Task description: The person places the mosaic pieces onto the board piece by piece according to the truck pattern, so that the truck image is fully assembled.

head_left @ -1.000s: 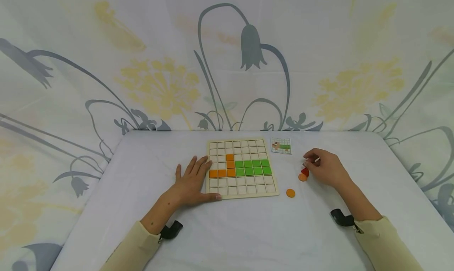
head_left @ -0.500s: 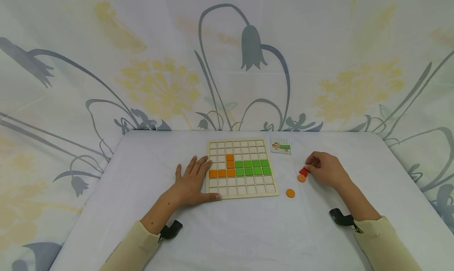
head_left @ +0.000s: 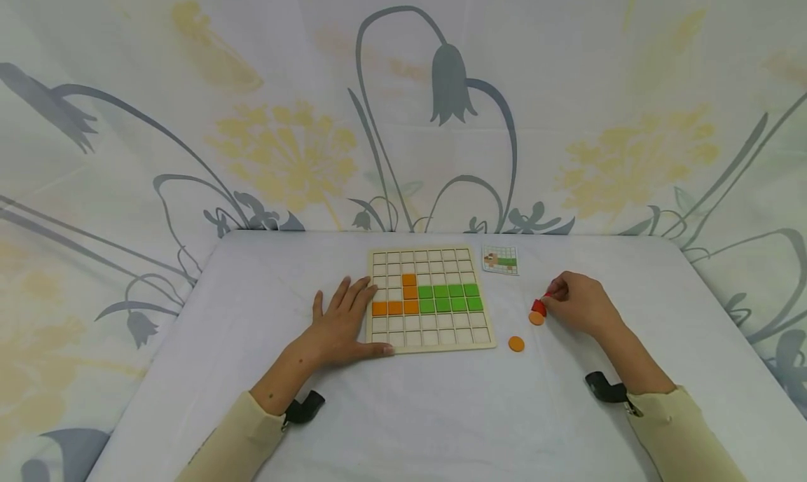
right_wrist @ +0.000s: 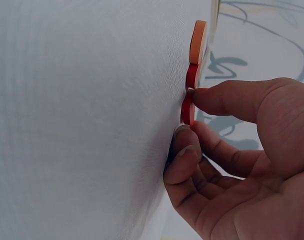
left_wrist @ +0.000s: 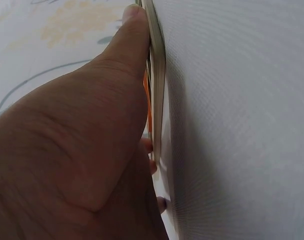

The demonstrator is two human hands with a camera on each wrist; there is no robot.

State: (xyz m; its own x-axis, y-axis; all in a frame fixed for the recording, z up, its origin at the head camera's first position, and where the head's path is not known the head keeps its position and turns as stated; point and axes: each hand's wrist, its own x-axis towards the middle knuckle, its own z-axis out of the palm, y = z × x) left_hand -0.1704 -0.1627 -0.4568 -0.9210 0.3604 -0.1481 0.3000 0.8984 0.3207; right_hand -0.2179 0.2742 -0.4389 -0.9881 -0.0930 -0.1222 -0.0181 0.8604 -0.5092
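Note:
My left hand [head_left: 337, 328] lies spread at the left edge of a wooden grid board [head_left: 441, 338], its thumb along the near left corner. Orange squares [head_left: 410, 293] and green squares [head_left: 450, 298] fill some of the cells. To the right of the board, my right hand [head_left: 581, 303] pinches a small red piece [right_wrist: 187, 111] between thumb and fingers at the tabletop. A second red piece [right_wrist: 192, 75] touches it, with an orange disc [right_wrist: 197, 42] at its far side. The red pieces' full shape is partly hidden by my fingers.
Another orange disc [head_left: 516, 344] lies near the board's lower right corner. A small picture card [head_left: 500, 260] with a grid pattern lies behind, right of the board. The white cloth-covered table [head_left: 435, 412] ends at a flowered backdrop [head_left: 403, 118].
My right hand has come slightly nearer, its fingertips closing on a red piece beside the other red one. The left hand and the board have stayed in place.

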